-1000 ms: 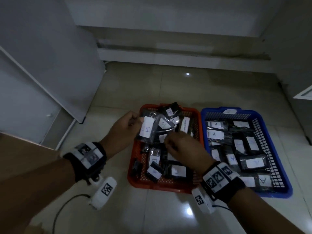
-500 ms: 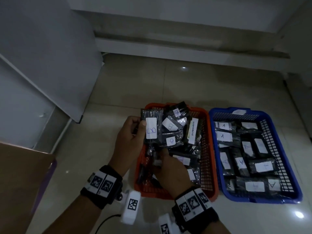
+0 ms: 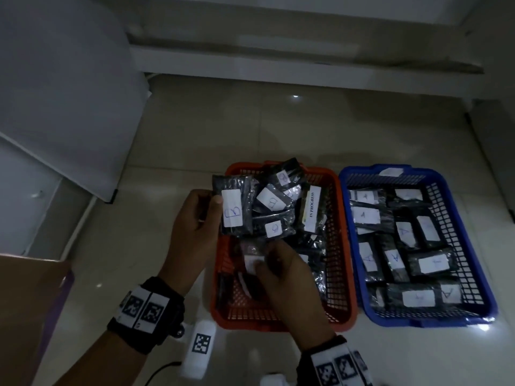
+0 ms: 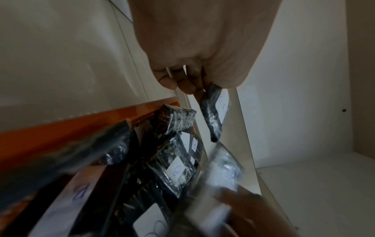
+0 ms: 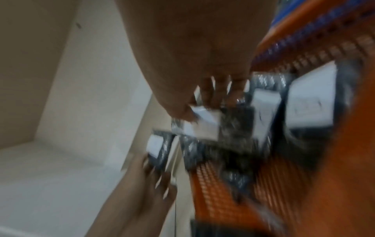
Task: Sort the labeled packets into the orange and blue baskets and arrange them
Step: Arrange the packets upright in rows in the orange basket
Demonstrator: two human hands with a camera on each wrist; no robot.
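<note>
Since half a second ago, we find our right hand (image 3: 281, 271) has drawn back toward the near end of the orange basket (image 3: 338, 246) with a packet in its fingers, while our left hand (image 3: 195, 229) has barely shifted. Working from the left: that left hand is curled closed around a fanned bundle of B-labelled packets (image 3: 250, 207), thumb pressed beside the front label, holding them upright above the basket's left wall; we judge this grip keeps the labels readable and the batch squared for laying down in order. Next, our right hand pinches a single packet (image 3: 252, 263) by its white label end, low over the basket's near half; its letter is too blurred to read in either wrist view. We judge it is being gathered to join the bundle. Loose packets remain heaped in the orange basket, one bearing an "IN PROGRESS" slip (image 3: 312, 208), so arranging there is unfinished. Furthest right, just beside it, the blue basket (image 3: 473, 246) holds A-labelled packets (image 3: 365, 215) lying flat in rough rows, labels upward, apparently sorted.
</note>
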